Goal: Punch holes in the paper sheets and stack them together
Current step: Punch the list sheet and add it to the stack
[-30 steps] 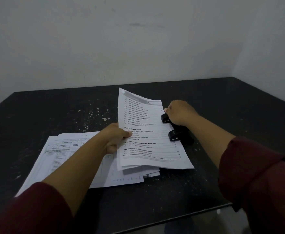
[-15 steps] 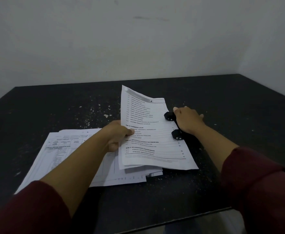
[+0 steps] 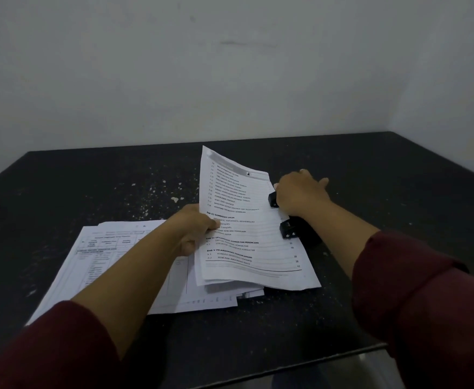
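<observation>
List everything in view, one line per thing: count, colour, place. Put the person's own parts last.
held sheets: small bundle, count unclear, white with black print, mid-table, right edge in the punch.
hole punch: one, black, right of the held sheets, under the right hand.
paper stack: count unclear, white printed forms, flat on the table at left.
table: one, black with pale specks, against the walls.
walls: two, white, behind and to the right.
left hand: one, pinching the held sheets' left edge.
right hand: one, flat on the hole punch.
sleeves: two, dark red.
</observation>
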